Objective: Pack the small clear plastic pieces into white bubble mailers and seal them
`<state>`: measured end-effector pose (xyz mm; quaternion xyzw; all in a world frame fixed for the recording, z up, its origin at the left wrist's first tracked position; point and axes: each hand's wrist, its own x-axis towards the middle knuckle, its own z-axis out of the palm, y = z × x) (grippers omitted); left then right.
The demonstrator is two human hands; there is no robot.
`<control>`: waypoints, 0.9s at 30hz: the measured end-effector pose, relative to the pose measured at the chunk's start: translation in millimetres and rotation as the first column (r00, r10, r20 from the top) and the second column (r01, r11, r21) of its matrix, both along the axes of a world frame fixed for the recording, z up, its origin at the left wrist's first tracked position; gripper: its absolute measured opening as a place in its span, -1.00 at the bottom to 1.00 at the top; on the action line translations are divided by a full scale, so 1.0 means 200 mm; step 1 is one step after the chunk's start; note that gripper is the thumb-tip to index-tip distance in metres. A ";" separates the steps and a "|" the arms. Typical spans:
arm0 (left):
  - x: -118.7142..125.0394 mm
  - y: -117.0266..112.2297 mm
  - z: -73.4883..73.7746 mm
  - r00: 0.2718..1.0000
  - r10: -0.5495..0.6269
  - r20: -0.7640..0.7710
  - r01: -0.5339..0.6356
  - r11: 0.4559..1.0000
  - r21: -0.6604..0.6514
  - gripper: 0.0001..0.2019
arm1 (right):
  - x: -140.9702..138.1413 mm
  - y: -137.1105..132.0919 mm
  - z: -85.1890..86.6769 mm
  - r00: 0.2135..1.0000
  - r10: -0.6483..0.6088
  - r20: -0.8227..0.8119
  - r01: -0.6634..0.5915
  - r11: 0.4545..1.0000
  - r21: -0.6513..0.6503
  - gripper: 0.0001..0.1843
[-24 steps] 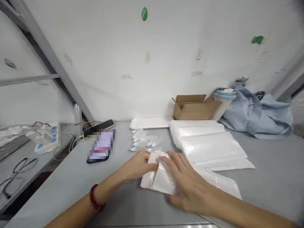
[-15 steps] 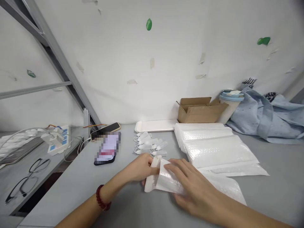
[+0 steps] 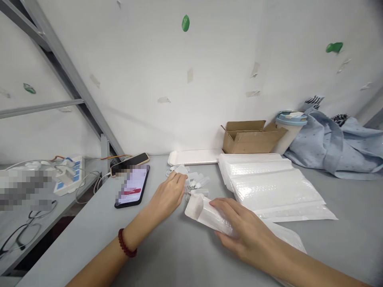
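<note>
the right hand [image 3: 242,229] grasped a white padded envelope [image 3: 209,215] above the gray table [image 3: 179,259], its fingers on the far side and its thumb on the near side, with the open mouth toward the left. the left hand [image 3: 169,193] reached over a pile of small white packets [image 3: 199,182] just beyond that mouth; its fingertips were bent down out of sight, so whether they gripped one i could not tell. a red bracelet [image 3: 127,244] circled the left wrist. more padded envelopes [image 3: 269,187] lay spread to the right, in front of an open cardboard box [image 3: 253,142]. a lit phone [image 3: 134,189] lay left of the packets, near a dark phone [image 3: 131,163].
</note>
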<state>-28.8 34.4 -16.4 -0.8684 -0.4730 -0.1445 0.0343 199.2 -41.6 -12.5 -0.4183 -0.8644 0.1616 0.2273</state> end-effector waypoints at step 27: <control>-0.03 -0.05 0.19 0.479 0.200 0.855 0.168 0.935 -0.313 -0.49 | 0.01 0.01 0.00 0.997 -0.067 -0.049 0.067 0.998 0.000 -0.40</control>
